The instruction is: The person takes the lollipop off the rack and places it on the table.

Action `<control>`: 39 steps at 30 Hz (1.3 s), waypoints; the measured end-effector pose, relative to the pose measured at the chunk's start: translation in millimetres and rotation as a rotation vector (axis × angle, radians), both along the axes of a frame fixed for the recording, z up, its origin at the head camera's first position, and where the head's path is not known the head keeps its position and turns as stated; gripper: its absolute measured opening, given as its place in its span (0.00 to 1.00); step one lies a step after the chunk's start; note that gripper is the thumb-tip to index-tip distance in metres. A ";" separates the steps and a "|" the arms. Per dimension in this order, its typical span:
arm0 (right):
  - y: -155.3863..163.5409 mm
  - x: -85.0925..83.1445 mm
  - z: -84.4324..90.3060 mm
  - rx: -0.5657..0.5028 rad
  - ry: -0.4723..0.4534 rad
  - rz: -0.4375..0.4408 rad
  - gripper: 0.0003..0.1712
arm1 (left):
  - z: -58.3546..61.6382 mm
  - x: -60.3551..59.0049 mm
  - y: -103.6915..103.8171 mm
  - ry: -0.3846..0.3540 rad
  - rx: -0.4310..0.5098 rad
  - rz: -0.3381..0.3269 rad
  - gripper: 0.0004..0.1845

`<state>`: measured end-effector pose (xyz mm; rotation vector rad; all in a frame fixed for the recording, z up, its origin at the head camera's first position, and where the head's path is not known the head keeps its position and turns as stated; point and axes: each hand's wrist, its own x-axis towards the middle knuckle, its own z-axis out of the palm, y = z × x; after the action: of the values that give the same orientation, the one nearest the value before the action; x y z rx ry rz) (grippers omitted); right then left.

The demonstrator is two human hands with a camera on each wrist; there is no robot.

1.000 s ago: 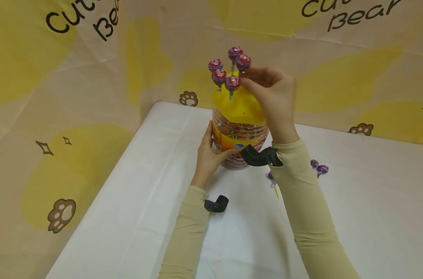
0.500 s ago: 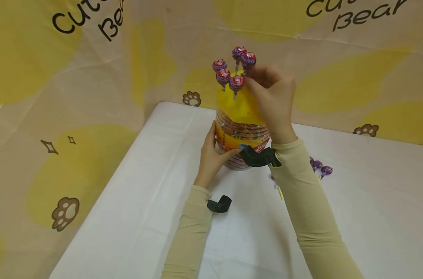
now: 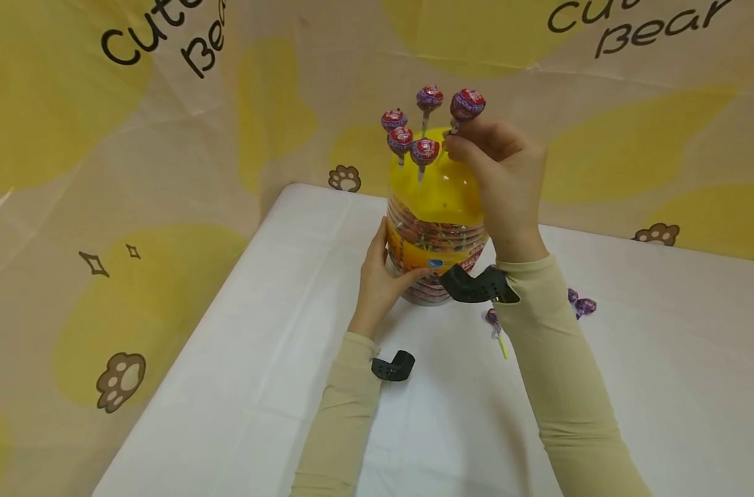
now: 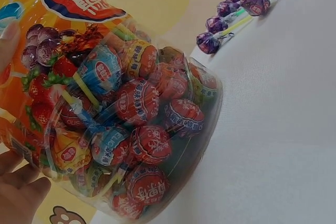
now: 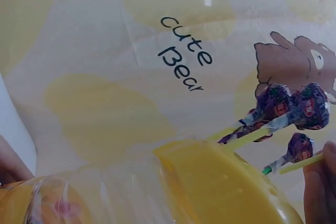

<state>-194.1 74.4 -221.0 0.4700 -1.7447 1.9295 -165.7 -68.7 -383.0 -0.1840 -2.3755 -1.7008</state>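
A clear ribbed jar [image 3: 436, 241] with a yellow lid [image 3: 448, 197] stands on the table, full of wrapped lollipops as the left wrist view shows. My left hand [image 3: 377, 286] grips its lower side, thumb across the front. Several purple-and-red lollipops [image 3: 400, 140] stand upright in the lid, sticks down. Just right of them, my right hand [image 3: 507, 176] pinches another lollipop [image 3: 467, 105] below its head. In the right wrist view its yellow stick [image 5: 299, 164] runs out from the fingertips, its lower end apparently free of the lid; the head is out of that view.
Loose purple lollipops lie on the white table [image 3: 259, 331] right of the jar: one lollipop [image 3: 491, 316] near my right forearm, more lollipops [image 3: 585, 306] beyond it. A printed fabric backdrop [image 3: 340, 83] rises close behind the jar. Black bands sit on both wrists.
My right hand has moved right and a little towards me with the pinched lollipop, away from the others on the lid. My left hand keeps its grip on the jar.
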 end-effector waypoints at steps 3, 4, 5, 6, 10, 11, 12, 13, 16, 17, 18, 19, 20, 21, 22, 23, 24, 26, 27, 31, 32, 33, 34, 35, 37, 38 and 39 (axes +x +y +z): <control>5.5 3.7 -1.3 -0.044 -0.039 0.044 0.05 | -1.0 0.7 0.6 -0.009 0.009 -0.001 0.54; 7.6 5.0 -2.2 -0.053 -0.052 0.057 0.04 | -1.6 1.1 0.8 -0.013 0.011 -0.003 0.55; 10.1 6.4 -3.7 -0.053 -0.057 0.070 0.04 | -2.4 1.7 1.0 -0.019 0.014 -0.005 0.55; 12.7 7.9 -5.2 -0.048 -0.063 0.078 0.04 | -3.2 2.2 1.2 -0.024 0.015 -0.006 0.55; 23.3 13.6 -10.1 -0.065 -0.130 0.119 0.03 | -5.9 3.2 2.0 -0.025 0.020 -0.010 0.55; 26.0 15.5 -11.3 -0.078 -0.145 0.127 0.04 | -6.0 3.3 2.2 -0.021 0.023 -0.010 0.55; 28.6 17.2 -12.6 -0.087 -0.157 0.128 0.04 | -6.0 3.1 2.5 -0.017 0.024 -0.010 0.55; 31.4 19.0 -14.2 -0.095 -0.165 0.129 0.03 | -5.7 3.1 2.7 -0.014 0.026 -0.011 0.55; 40.9 26.5 -20.5 -0.124 -0.196 0.137 0.03 | -4.1 2.8 3.9 -0.009 0.025 -0.013 0.54; 44.3 29.1 -23.1 -0.125 -0.201 0.138 0.03 | -3.6 2.5 4.2 -0.007 0.026 -0.014 0.54; 47.9 31.8 -25.8 -0.117 -0.206 0.137 0.03 | -3.3 2.2 4.4 -0.004 0.024 -0.014 0.54; 51.7 34.5 -28.6 -0.110 -0.209 0.139 0.03 | -2.9 2.0 4.6 -0.003 0.024 -0.014 0.54; 55.4 37.3 -31.6 -0.107 -0.217 0.143 0.04 | -2.5 1.6 4.7 -0.001 0.023 -0.015 0.54; 59.0 39.8 -34.6 -0.100 -0.224 0.144 0.05 | -2.2 1.2 4.8 0.003 0.022 -0.016 0.55; 62.5 42.0 -37.5 -0.092 -0.226 0.147 0.05 | -2.3 0.6 4.6 0.004 0.020 -0.015 0.55; 66.2 44.4 -40.4 -0.081 -0.234 0.149 0.06 | -2.1 0.2 4.4 0.007 0.021 -0.016 0.55; 69.7 46.4 -43.6 -0.076 -0.239 0.153 0.06 | -1.7 -0.1 4.2 0.010 0.020 -0.016 0.55; 76.4 50.2 -50.6 -0.069 -0.251 0.165 0.05 | -1.2 -0.6 3.6 0.015 0.022 -0.014 0.55; 79.6 52.2 -54.5 -0.062 -0.256 0.164 0.04 | -1.1 -0.7 3.1 0.016 0.024 -0.013 0.55; 92.1 60.0 -71.7 -0.058 -0.289 0.140 0.03 | -0.3 -1.4 2.1 0.019 0.031 -0.015 0.55; 95.1 61.9 -76.1 -0.061 -0.302 0.131 0.03 | -0.2 -1.6 1.8 0.017 0.032 -0.018 0.55; 97.8 63.8 -80.3 -0.063 -0.318 0.122 0.04 | -0.1 -1.8 1.6 0.017 0.032 -0.018 0.55; 100.6 65.5 -84.2 -0.068 -0.334 0.119 0.04 | -0.1 -1.9 1.6 0.017 0.032 -0.019 0.55; 103.3 67.2 -87.9 -0.072 -0.349 0.120 0.04 | -0.4 -2.2 1.6 0.017 0.031 -0.018 0.55; 108.2 70.4 -94.7 -0.079 -0.376 0.122 0.05 | -0.7 -2.5 1.5 0.016 0.034 -0.019 0.55; 110.6 72.0 -97.8 -0.078 -0.388 0.123 0.05 | -0.7 -2.3 1.5 0.017 0.037 -0.019 0.55; 112.9 73.6 -100.6 -0.078 -0.400 0.124 0.05 | -1.0 -2.3 1.7 0.017 0.037 -0.019 0.55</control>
<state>-120.5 187.3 -321.7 0.1733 -1.9059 2.2941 -168.0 -67.0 -384.0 -0.2147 -2.3351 -1.7434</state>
